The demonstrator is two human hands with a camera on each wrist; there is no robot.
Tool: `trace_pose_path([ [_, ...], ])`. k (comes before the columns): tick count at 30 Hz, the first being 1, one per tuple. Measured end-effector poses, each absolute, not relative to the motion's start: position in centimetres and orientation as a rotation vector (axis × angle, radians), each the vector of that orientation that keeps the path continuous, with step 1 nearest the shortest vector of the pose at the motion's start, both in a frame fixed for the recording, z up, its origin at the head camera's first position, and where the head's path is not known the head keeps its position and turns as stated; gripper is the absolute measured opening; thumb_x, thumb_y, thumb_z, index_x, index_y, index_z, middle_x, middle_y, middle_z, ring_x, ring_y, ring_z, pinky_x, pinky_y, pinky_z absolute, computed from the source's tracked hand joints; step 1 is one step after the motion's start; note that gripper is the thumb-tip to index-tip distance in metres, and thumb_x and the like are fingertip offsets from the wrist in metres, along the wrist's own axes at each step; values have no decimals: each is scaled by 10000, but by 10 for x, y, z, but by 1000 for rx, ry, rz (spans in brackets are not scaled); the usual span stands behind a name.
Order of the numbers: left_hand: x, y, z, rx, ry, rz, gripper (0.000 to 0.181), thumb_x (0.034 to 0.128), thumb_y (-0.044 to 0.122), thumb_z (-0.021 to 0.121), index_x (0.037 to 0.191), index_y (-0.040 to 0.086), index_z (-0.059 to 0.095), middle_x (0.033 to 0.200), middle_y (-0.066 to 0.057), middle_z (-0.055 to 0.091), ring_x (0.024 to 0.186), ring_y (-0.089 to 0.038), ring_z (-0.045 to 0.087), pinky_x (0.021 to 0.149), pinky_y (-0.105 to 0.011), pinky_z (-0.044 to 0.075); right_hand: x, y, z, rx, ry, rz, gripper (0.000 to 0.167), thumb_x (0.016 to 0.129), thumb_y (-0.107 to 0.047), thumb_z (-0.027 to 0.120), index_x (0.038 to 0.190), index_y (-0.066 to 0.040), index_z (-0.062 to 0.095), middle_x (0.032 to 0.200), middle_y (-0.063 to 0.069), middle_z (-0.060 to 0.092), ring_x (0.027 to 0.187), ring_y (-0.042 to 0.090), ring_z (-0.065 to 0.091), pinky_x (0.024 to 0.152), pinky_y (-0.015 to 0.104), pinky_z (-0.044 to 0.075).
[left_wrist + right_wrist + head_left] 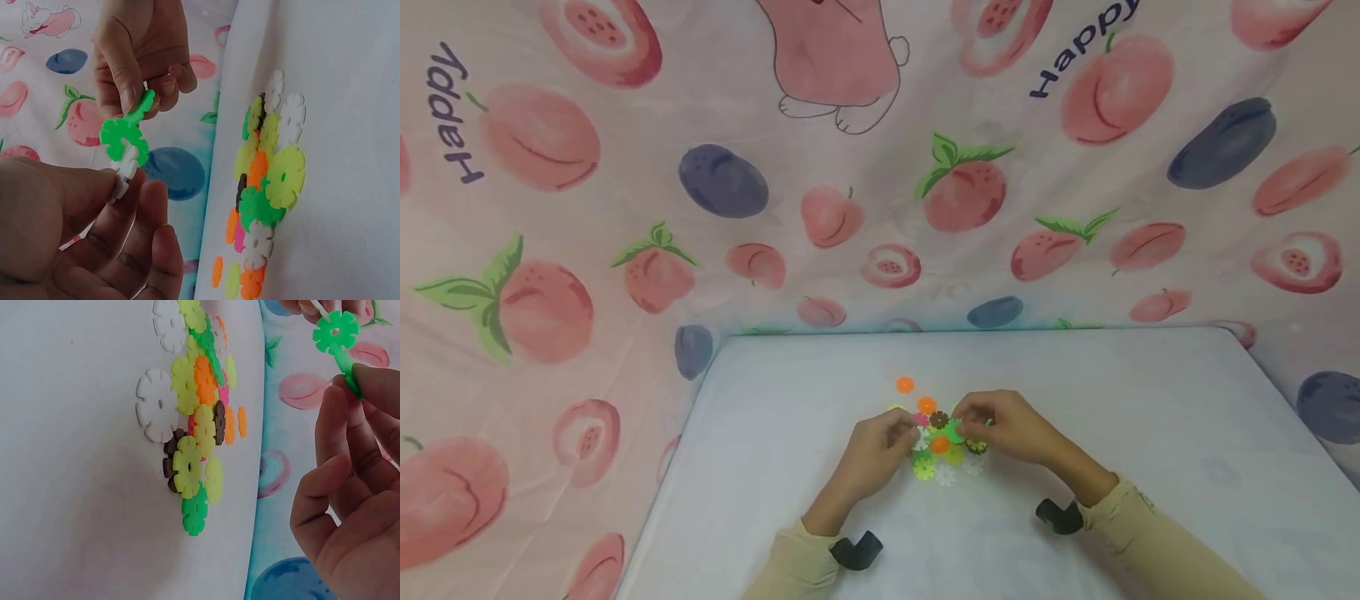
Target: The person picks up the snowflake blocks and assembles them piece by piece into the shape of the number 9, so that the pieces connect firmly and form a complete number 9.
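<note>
My left hand (pixel 872 454) pinches a white flower-shaped notched disc (pixel 127 167) between thumb and fingertips. Opposite it, my right hand (pixel 1013 427) grips a green notched disc (pixel 145 105), seen nearly edge-on, by thumb and index finger. Between the two sits another green disc (pixel 324 336), its rim meeting the white one on one side and the right hand's green one on the other. All three form a short chain held above the table; how deep the slots interlock cannot be told.
Below the hands lies a loose pile of notched discs, among them a yellow disc (pixel 285 178), a white disc (pixel 150 403), an orange disc (pixel 906 385) and a brown disc (pixel 939 419). They rest on a white table (pixel 775 383) before a fruit-printed cloth (pixel 820 275).
</note>
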State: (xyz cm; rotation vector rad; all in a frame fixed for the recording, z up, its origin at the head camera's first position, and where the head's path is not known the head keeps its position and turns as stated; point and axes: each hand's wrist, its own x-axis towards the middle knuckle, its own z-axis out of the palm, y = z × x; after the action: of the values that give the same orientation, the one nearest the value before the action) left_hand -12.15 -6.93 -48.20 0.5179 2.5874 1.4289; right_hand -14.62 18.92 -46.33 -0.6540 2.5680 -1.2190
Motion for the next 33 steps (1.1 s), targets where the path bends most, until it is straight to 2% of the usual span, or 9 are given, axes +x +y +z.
trace_pose_path([
  [5,-120,-69,-481,496,2601,1432,117,1006,213,641,1096,193,714,871,74,713,736,-45,615,676,-225,517,-145,189,-464,-647,2559,-1233,75,946,-204,721,1017,-225,735,848,-63,721,789,103,631,717,277,532],
  [11,-121,-67,-482,514,2591,1451,100,1006,190,639,1077,181,708,880,63,722,754,-39,632,710,-226,528,-143,185,-463,-637,2557,-1235,97,941,-181,727,1032,-210,738,842,-103,696,792,96,625,723,277,542],
  [17,-121,-64,-483,474,2534,1533,117,1009,163,631,1095,116,695,884,17,718,776,-159,738,697,-214,556,-143,182,-463,-643,2558,-1277,94,935,-150,729,1014,-202,726,814,-79,684,753,106,603,671,261,532],
  [21,-121,-61,-484,427,2489,1606,120,1009,135,628,1096,70,680,891,-17,710,776,-226,762,668,-210,568,-143,180,-462,-633,2545,-1317,81,934,-136,726,993,-191,722,804,-42,696,744,117,607,676,261,534],
  [26,-118,-57,-483,363,2495,1622,109,1007,125,626,1085,66,676,876,-17,711,769,-257,753,625,-207,547,-143,178,-465,-611,2547,-1343,82,931,-112,726,961,-188,715,801,-24,688,756,121,607,704,257,541],
  [33,-118,-54,-483,362,2493,1652,88,998,100,635,1054,45,675,869,-38,716,741,-239,748,616,-216,557,-144,176,-468,-593,2535,-1361,88,934,-97,716,939,-184,711,799,-46,663,775,138,608,712,260,546],
])
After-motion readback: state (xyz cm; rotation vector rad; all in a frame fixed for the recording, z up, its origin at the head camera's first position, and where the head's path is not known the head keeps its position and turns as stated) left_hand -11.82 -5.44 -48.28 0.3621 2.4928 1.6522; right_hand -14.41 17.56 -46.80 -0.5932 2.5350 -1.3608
